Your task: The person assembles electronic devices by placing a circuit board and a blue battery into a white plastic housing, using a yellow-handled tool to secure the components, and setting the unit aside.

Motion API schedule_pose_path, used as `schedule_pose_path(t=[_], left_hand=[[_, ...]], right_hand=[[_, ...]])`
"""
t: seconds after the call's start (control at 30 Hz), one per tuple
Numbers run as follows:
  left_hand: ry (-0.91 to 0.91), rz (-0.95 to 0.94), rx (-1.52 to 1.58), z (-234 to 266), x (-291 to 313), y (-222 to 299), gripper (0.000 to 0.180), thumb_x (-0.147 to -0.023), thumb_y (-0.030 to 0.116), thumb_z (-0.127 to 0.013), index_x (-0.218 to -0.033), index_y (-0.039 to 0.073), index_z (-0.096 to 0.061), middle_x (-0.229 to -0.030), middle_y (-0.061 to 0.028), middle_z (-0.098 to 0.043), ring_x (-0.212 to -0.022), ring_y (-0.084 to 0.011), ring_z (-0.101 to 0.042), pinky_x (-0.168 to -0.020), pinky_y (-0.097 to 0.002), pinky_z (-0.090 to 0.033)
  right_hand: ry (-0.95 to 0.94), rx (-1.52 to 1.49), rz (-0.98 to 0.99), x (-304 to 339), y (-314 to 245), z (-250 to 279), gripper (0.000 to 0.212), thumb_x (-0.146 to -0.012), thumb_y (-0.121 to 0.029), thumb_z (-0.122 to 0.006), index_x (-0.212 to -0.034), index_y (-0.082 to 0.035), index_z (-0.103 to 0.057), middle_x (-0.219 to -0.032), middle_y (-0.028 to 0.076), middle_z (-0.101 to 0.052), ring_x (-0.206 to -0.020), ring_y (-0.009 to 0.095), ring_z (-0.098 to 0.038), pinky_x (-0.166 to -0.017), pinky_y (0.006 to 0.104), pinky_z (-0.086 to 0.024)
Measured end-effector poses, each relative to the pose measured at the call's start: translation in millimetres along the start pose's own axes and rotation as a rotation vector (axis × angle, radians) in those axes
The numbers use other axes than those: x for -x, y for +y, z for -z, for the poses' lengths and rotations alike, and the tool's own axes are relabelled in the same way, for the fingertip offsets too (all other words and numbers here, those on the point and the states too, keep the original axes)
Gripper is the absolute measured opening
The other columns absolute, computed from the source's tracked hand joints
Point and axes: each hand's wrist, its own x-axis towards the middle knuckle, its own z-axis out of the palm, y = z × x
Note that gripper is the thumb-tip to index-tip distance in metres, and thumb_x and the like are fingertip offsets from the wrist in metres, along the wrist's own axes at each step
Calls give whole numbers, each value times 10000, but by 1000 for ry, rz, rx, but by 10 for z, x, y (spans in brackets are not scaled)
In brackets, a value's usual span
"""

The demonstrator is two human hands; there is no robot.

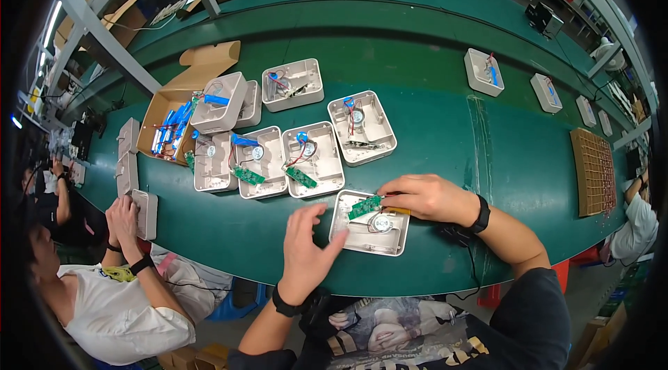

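Observation:
A beige plastic housing (379, 239) lies open on the green belt in front of me, with a round speaker (380, 223) inside. My right hand (431, 197) pinches a small green circuit board (364, 207) over the housing's upper left part. My left hand (307, 248) hovers with fingers spread at the housing's left edge, fingertips touching or nearly touching its rim. Both wrists wear black bands.
Several more open beige housings (313, 159) with boards, speakers and red-blue wires lie further back. A cardboard box (172, 126) of blue parts stands at the left. Other housings (483, 71) ride the belt at right, near a brown gridded tray (593, 171). A co-worker's hands (124, 220) hold a housing at left.

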Motion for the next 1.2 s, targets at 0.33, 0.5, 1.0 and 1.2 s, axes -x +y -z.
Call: schedule_pose_path(t=[0.33, 0.5, 1.0, 1.2], left_hand=[[-49, 2, -88, -35, 83, -71, 552, -826, 186, -833, -1331, 30, -674, -1179, -172, -702, -1115, -382, -635, -972, -471, -521], [-60, -32, -107, -46, 68, -57, 526, -798, 155, -813, -1301, 42, -710, -1159, -147, -713, -1113, -367, -640, -974, -467, -519], [-103, -67, 11, -109, 38, -51, 486, -812, 162, -865, -1275, 75, -747, -1153, -92, -753, -1030, -301, -728, -939, -422, -557], [-80, -167, -1, -119, 40, -111, 395, -823, 140, -885, -1199, 84, -777, -1142, -83, -765, -977, -295, -759, -854, -396, -607]], right_hand=[[-126, 150, 36, -43, -123, 259, 235, -869, -60, -778, -1101, -33, -754, -1216, 118, -738, -1008, 278, -765, -767, 372, -652], [-13, 246, 81, 6, -171, 73, 215, -859, -77, -788, -1061, -18, -741, -1216, 108, -733, -1017, 262, -754, -756, 365, -647], [-133, -90, -95, -246, -312, 16, 200, -842, -47, -807, -1025, -11, -737, -1244, 132, -691, -1220, 334, -672, -1026, 423, -569], [-256, -35, -132, -208, -353, 12, 213, -853, -46, -799, -1054, -7, -741, -1258, 132, -685, -1203, 330, -678, -1026, 424, -568]])
